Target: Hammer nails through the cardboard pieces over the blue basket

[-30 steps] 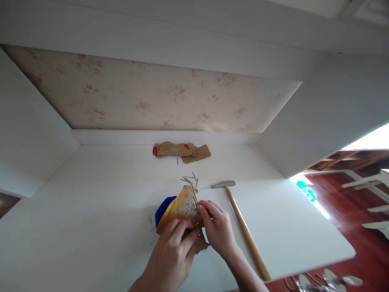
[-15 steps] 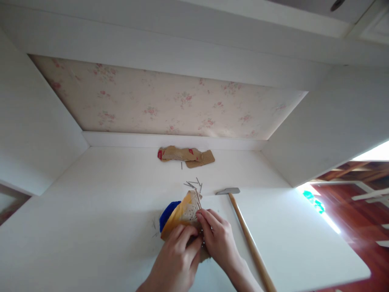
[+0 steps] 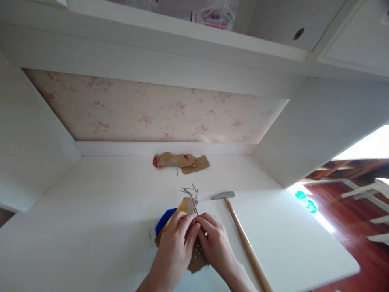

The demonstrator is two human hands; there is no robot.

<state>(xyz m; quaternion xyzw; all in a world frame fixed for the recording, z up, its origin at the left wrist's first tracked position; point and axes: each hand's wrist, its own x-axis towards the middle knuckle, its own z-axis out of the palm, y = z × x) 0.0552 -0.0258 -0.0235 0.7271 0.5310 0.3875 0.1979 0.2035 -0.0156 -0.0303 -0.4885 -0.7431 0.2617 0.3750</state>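
Both my hands pinch a brown piece of cardboard [image 3: 198,261] pierced with many small holes. My left hand [image 3: 173,245] grips its left edge, and my right hand [image 3: 217,239] holds the right edge, fingertips almost meeting. A yellow-orange flap [image 3: 184,205] shows beyond my left fingers, beside a blue round-edged object [image 3: 164,221] whose kind I cannot make out. Several nails [image 3: 189,190] lie loose just past the cardboard. To the right of my right hand rests a hammer [image 3: 246,239] with a wooden handle and a grey metal head.
Flattened cardboard scraps [image 3: 174,160] with red marks lie near the back of the white tabletop [image 3: 100,194], a single nail [image 3: 177,172] in front of them. White side panels and an overhead shelf [image 3: 182,28] enclose the tabletop. Chair parts [image 3: 379,194] stand at the right.
My left hand has slid forward along the cardboard, up beside my right fingertips. The holed lower end of the cardboard now shows between my wrists. The camera view has tilted up slightly.
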